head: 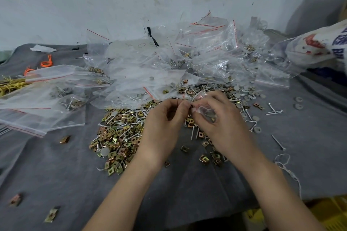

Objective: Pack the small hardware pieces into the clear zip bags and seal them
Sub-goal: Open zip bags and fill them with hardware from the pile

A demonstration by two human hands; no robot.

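We held a small clear zip bag with a red seal line (203, 110) between both hands, just above the loose hardware. Our left hand (165, 116) pinched the bag's top edge with curled fingertips, and our right hand (217, 120) cupped its body, fingers curled round it. Small pieces showed inside the bag; we could not tell which. Beneath lay a pile of brass-coloured square metal clips (116, 137) mixed with silver nails (131, 113), with grey round discs (231, 90) beyond it. A heap of filled clear bags (169, 62) sat behind on the grey cloth (56, 165), and a white string (283, 163) lay to the right.
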